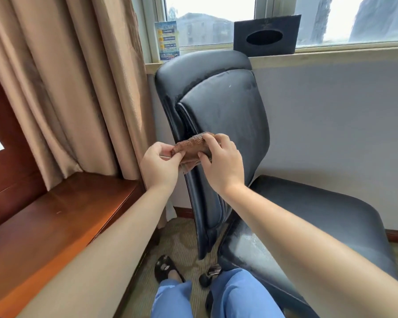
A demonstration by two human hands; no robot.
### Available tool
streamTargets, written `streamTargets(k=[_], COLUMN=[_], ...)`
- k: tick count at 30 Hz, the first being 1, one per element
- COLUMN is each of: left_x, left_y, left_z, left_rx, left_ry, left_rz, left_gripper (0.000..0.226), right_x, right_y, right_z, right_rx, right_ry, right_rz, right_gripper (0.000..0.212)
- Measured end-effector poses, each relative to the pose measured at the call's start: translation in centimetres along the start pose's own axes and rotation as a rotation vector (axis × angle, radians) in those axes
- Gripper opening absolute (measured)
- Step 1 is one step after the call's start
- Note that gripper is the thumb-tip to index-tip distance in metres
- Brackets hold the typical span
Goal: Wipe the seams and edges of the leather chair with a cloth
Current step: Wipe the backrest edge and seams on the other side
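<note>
By the window, both hands, left hand and right hand, pinch the brown cloth at the leather chair backrest's side seam, most edges seemingly unwiped.

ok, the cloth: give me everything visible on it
The cloth is small, brown and fuzzy, like terry or microfibre, folded or bunched into a thick pad with a paler layer showing at its lower edge. It sits at mid-height on the left side of the chair backrest, over the seam between the inner cushion and the outer shell. The left hand pinches its left end between thumb and fingers; the right hand grips its right part, fingers curled over the top. Wetness cannot be judged.
</note>
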State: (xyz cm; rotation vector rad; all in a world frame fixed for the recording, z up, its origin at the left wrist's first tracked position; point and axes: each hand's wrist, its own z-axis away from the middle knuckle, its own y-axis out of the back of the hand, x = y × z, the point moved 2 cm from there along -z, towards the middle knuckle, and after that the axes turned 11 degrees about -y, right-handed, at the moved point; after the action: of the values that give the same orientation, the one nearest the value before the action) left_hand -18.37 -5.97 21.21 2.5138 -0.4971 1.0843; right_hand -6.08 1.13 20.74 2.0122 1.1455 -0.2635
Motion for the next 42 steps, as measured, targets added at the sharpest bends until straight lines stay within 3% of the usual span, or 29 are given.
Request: streamTargets(k=[9,18,26,30,33,37,42], left_x=[-4.5,-6.1,-7.4,-6.8,-5.3,-3.4,-5.4], left_y=[-2.2,-4.4,-5.0,-4.4,-3.6,-2.7,-3.2], left_z=[5.7,8.8,11.2,10.9,9.5,7.0,8.3], left_rx=[-0.132,-0.119,-0.196,-0.244,-0.166,-0.040,-0.136], left_ry=[0.164,0.246,0.255,0.199,0.107,0.056,0.160], left_rz=[-0.073,-0.166,-0.252,-0.295,-0.272,-0.200,-0.231], left_gripper=[0.026,0.020,0.021,0.010,0.013,0.018,0.019], right_x=[5.1,7.8,9.7,10.0,8.9,6.1,6.9], right_y=[-2.4,-4.9,-6.3,-5.0,-3.6,-2.3,-3.9], right_z=[6.4,9.7,12.6,11.8,10.0,7.5,10.3], right_rx=[0.101,0.119,0.057,0.098,0.148,0.172,0.108], right_ry=[0.001,0.001,0.044,0.121,0.161,0.074,-0.059], right_rz=[0.126,0.123,0.245,0.254,0.211,0.123,0.088], right_gripper=[0.022,0.015,0.026,0.015,0.006,0.025,0.024])
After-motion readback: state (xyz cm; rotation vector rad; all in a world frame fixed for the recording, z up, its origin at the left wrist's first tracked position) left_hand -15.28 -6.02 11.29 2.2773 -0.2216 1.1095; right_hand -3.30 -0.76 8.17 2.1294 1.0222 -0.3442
